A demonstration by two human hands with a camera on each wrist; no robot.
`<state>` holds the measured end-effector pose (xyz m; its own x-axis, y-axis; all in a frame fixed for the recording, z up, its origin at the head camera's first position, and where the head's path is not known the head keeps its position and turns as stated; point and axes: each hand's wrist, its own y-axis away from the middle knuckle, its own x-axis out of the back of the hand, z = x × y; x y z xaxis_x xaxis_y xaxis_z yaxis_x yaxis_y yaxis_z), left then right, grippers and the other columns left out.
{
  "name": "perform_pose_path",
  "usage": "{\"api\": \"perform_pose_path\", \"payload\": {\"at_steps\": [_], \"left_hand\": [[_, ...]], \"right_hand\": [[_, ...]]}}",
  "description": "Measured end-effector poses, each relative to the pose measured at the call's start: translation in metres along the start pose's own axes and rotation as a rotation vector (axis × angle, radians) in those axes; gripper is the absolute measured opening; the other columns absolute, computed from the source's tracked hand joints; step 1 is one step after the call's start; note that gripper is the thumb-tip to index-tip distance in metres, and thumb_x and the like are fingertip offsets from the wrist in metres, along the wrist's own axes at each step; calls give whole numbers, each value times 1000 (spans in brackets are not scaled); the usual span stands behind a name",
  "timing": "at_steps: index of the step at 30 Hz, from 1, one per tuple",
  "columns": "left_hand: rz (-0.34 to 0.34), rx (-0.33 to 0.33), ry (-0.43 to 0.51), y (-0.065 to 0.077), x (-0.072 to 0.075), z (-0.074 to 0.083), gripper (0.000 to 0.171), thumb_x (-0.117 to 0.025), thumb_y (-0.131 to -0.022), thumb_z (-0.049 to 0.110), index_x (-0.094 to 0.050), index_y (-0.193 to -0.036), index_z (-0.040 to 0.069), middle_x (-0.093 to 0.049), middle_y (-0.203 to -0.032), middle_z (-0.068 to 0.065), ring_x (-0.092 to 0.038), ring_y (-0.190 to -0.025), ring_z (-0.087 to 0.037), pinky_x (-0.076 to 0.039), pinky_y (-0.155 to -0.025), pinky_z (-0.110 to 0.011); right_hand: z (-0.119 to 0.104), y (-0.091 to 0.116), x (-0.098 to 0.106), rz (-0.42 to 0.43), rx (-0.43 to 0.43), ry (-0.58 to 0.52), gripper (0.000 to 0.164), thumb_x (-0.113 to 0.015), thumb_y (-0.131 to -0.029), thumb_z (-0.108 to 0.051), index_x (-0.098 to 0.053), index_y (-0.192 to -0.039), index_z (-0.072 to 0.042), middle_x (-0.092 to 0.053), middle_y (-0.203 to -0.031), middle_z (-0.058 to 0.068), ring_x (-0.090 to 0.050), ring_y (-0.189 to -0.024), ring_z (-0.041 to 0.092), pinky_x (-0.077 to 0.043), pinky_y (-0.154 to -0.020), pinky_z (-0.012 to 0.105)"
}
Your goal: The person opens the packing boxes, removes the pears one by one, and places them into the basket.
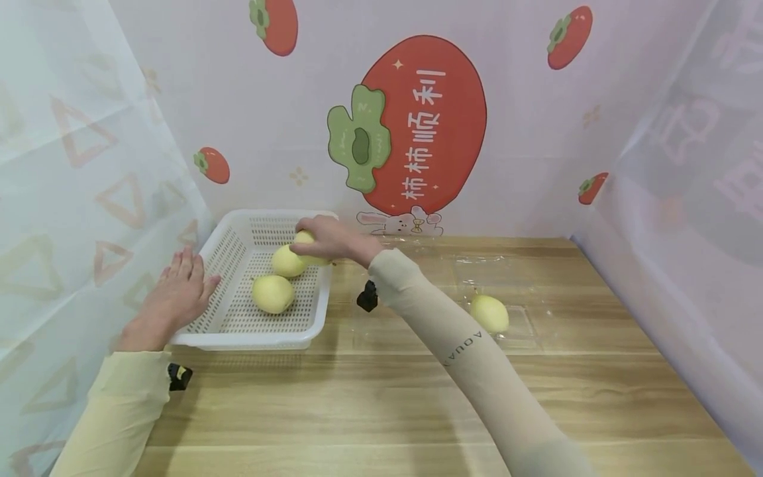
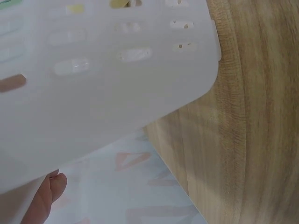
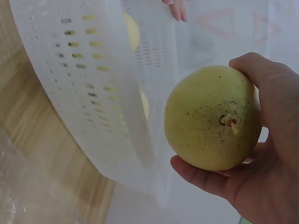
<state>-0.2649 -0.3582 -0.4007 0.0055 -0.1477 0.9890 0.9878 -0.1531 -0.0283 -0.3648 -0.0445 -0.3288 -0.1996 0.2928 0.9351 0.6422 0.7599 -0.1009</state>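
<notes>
A white slotted plastic basket (image 1: 316, 328) stands at the left of the table. Two yellow pears, one in the middle (image 1: 273, 294) and one behind it (image 1: 289, 262), lie inside. My left hand (image 1: 179, 291) straddles the basket's left rim, thumb inside and fingers outside; only a fingertip shows in the left wrist view. My right hand (image 1: 328, 238) grips a third pear (image 3: 212, 116) between thumb and fingers, over the basket's right side in the head view. Its stem and dark specks face the right wrist camera.
Right of the basket lie clear plastic trays, and in the right-hand tray (image 1: 524, 328) sits another pear (image 1: 490, 314). Printed sheets (image 1: 512, 165) hang at the back and both sides of the wooden table (image 1: 334, 411). A black wrist device (image 1: 367, 296) shows by my right sleeve.
</notes>
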Motion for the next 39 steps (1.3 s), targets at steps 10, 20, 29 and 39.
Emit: {"api": "perform_pose_path", "payload": {"at_steps": [10, 20, 29, 39], "left_hand": [[-2, -5, -6, 0, 0, -2, 79, -16, -107, 45, -4, -146, -22, 16, -153, -40, 11, -144, -55, -7, -116, -68], [-17, 7, 6, 0, -1, -3, 81, -12, -106, 48, -1, -147, -21, 22, -153, -36, 17, -144, -53, -5, -117, -68], [-13, 5, -11, 1, -1, -2, 78, -15, -107, 44, -3, -146, -22, 16, -153, -39, 12, -144, -55, -7, -116, -68], [10, -18, -15, 0, -1, -1, 76, -18, -107, 41, -5, -146, -23, 13, -153, -41, 8, -144, -57, -8, -116, -68]], "right_hand": [[-10, -21, -23, -23, 2, -51, 46, -54, -96, -43, -57, -129, -11, -64, -100, -1, -55, -81, 10, -43, -67, 18], [-18, -30, -36, -58, -38, -64, 42, -55, -97, -44, -56, -123, -12, -61, -92, -1, -54, -73, 9, -44, -59, 18], [-17, -36, -48, -80, -75, -16, 44, -57, -96, -45, -57, -126, -13, -59, -92, -2, -52, -76, 9, -43, -61, 18], [-15, -42, -67, -143, -187, 67, 48, -57, -95, -46, -55, -134, -17, -57, -119, 0, -49, -108, 13, -47, -81, 25]]}}
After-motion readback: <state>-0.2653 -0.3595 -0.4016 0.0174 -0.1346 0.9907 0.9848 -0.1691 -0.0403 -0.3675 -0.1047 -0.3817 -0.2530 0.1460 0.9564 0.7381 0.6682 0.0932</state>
